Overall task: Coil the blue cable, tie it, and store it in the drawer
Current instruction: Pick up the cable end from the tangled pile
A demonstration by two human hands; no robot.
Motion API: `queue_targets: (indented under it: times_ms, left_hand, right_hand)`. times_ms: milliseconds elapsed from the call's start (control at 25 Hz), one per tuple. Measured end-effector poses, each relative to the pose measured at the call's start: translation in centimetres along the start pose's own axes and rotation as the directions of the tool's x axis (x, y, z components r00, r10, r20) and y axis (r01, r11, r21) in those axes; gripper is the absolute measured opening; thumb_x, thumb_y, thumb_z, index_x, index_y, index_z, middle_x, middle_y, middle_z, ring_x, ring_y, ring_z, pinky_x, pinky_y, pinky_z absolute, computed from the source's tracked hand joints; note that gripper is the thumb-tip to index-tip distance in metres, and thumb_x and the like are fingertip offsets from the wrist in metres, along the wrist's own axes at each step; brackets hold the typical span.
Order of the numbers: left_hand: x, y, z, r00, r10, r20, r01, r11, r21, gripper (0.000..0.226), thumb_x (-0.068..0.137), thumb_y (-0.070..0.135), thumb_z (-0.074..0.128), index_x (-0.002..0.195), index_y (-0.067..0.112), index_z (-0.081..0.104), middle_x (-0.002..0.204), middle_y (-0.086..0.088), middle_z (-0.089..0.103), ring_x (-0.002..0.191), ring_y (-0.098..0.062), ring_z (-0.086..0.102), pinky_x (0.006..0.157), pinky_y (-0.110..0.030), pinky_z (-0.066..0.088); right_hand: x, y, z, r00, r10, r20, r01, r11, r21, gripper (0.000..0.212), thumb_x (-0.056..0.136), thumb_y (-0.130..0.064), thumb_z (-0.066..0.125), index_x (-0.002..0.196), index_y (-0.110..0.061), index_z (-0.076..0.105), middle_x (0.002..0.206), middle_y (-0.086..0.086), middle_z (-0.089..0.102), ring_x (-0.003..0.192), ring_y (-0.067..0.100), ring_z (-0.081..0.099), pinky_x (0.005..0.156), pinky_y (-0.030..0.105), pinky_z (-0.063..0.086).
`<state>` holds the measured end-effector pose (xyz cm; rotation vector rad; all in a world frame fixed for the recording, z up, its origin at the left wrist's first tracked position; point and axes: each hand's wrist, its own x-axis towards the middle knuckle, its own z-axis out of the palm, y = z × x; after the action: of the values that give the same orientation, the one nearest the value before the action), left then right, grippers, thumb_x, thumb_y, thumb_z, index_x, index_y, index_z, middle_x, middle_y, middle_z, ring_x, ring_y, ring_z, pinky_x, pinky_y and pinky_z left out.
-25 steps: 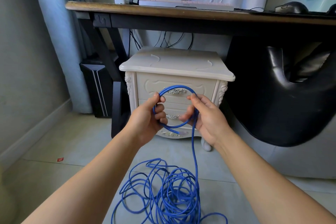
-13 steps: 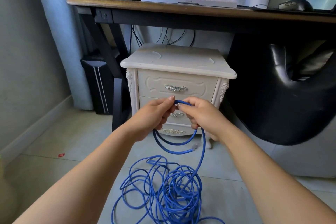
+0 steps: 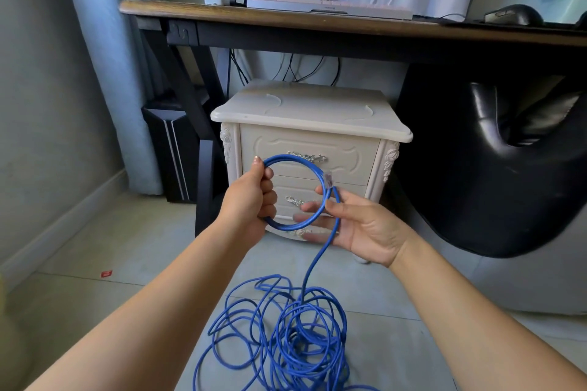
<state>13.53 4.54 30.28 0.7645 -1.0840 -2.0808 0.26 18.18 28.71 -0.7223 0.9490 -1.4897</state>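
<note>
The left hand (image 3: pixel 251 197) is clenched round the cable (image 3: pixel 293 227), fingers wrapped over the left side of a single round loop, knuckles toward the camera. From the top of that fist the loop arcs up and over to the right, where it ends in a clear plastic plug (image 3: pixel 327 175) standing just above the right hand (image 3: pixel 359 225). From the bottom of the fist the strand curves under and rises to cross itself right beneath the plug.

The right hand is released: palm up and turned toward the loop, fingers straight and spread, blurred at the tips. The cable lies across the base of its thumb without being pinched, then drops off the palm's lower edge.

Below both hands that one strand falls to the floor (image 3: pixel 95 247) and joins a loose heap of many overlapping rings, uncoiled and untied. The cable is thin, round and smooth, bright blue along its whole length, with no kinks visible in the held part.

Behind the loop, past the left fist, stands a cream cabinet (image 3: pixel 311 117); its top drawer (image 3: pixel 346 157) is closed, with a silver handle partly framed by the loop. A desk (image 3: pixel 286 20) spans above it.
</note>
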Motion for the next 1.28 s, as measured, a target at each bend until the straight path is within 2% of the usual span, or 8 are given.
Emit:
queue_targets:
  times_ms: [160,520,640,800,920,1000,1160,1280]
  left_hand:
    - [-0.9,-0.5,0.6,0.996,-0.015,0.091,0.026,0.993,-0.112,0.039,0.104,0.042,0.04,0.075,0.018,0.052,0.054,0.008,0.021,0.042,-0.006,0.016,0.037,-0.018,0.015]
    - [-2.1,-0.5,0.3,0.93,0.049,0.365,-0.025,0.997,-0.07,0.03,0.105,0.033,0.034,0.087,0.015,0.05,0.06,0.005,0.027,0.047,-0.008,0.021,0.043,-0.019,0.025]
    - [-2.0,-0.7,0.3,0.944,0.035,0.328,-0.004,0.996,-0.093,0.031,0.105,0.032,0.035,0.083,0.016,0.05,0.061,0.005,0.02,0.049,-0.009,0.016,0.045,-0.02,0.021]
    - [-1.6,-0.9,-0.2,0.962,-0.085,0.26,0.137,0.972,-0.19,0.028,0.1,0.026,0.037,0.078,0.015,0.05,0.061,0.003,0.025,0.05,-0.012,0.024,0.055,-0.025,0.033]
    - [-1.8,-0.8,-0.3,0.951,-0.139,0.274,0.159,0.986,-0.051,0.023,0.094,0.025,0.039,0.081,0.013,0.053,0.059,0.0,0.034,0.046,-0.014,0.031,0.06,-0.031,0.041]
    - [-1.9,-0.6,-0.4,0.963,-0.116,0.245,0.077,0.983,0.164,0.029,0.099,0.035,0.041,0.093,0.012,0.057,0.061,-0.003,0.043,0.045,-0.015,0.033,0.055,-0.03,0.042]
    - [-2.2,-0.3,0.2,0.929,0.071,0.363,-0.319,0.651,0.689,0.033,0.101,0.044,0.045,0.1,0.017,0.064,0.07,0.008,0.059,0.046,-0.009,0.045,0.047,-0.019,0.041]
    - [-2.4,-0.7,0.5,0.867,0.116,0.485,-0.488,0.402,0.775,0.033,0.105,0.034,0.039,0.083,0.017,0.057,0.055,0.014,0.052,0.043,0.001,0.043,0.046,-0.011,0.032]
  right_hand:
    - [0.7,-0.2,1.2,0.978,-0.112,-0.177,0.125,0.99,0.067,0.007,0.092,-0.005,0.052,0.097,-0.009,0.055,0.07,0.013,0.062,0.067,0.027,0.068,0.076,0.049,0.06]
    - [1.3,-0.4,1.7,0.94,-0.023,-0.34,0.043,0.998,0.052,0.019,0.101,-0.003,0.039,0.104,0.0,0.058,0.058,0.004,0.049,0.049,0.015,0.049,0.052,0.028,0.051]
    - [1.3,-0.8,2.1,0.926,-0.016,-0.376,0.039,0.998,0.055,0.018,0.101,-0.008,0.04,0.102,-0.005,0.057,0.055,0.0,0.04,0.047,0.013,0.042,0.057,0.032,0.052]
    - [1.4,-2.0,2.4,0.923,-0.023,-0.384,0.098,0.979,0.177,0.028,0.097,-0.026,0.036,0.096,-0.006,0.055,0.059,-0.001,0.03,0.048,0.012,0.026,0.056,0.028,0.031]
    - [1.5,-1.4,1.9,0.876,-0.184,-0.446,0.098,0.973,-0.21,0.029,0.105,-0.023,0.033,0.094,-0.01,0.057,0.058,-0.004,0.027,0.045,0.008,0.022,0.05,0.024,0.024]
    - [1.4,-0.9,1.8,0.868,-0.292,-0.402,0.018,0.827,-0.562,0.028,0.106,-0.025,0.034,0.091,-0.017,0.056,0.06,-0.006,0.031,0.049,0.008,0.026,0.051,0.024,0.024]
    - [1.4,-0.8,2.3,0.896,-0.343,-0.283,-0.134,0.399,-0.907,0.019,0.103,-0.033,0.037,0.111,-0.022,0.05,0.079,-0.013,0.05,0.068,0.004,0.044,0.063,0.025,0.034]
    - [1.9,-0.1,2.7,0.918,-0.336,-0.211,-0.057,0.415,-0.908,0.025,0.103,-0.028,0.032,0.128,-0.027,0.039,0.09,-0.005,0.059,0.076,0.009,0.053,0.075,0.032,0.044]
